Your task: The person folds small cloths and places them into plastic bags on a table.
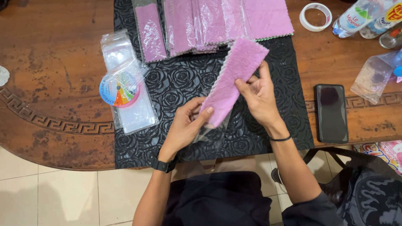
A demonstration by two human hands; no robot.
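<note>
A folded pink cloth (234,73) with a pale zigzag edge is held over the black rose-patterned mat (171,83). My right hand (259,98) grips its middle from the right. My left hand (186,125) pinches its lower end together with the mouth of a clear plastic sleeve (211,134), into which the cloth's tip is entering. The sleeve hangs down toward the table edge, partly hidden by the cloth and my fingers.
Bagged pink cloths (188,25) and loose ones (266,16) lie at the mat's far edge. A pack of empty clear sleeves (125,83) sits left. A black phone (331,113), tape roll (315,16), bottles (360,16) and a plastic bag (374,77) lie right.
</note>
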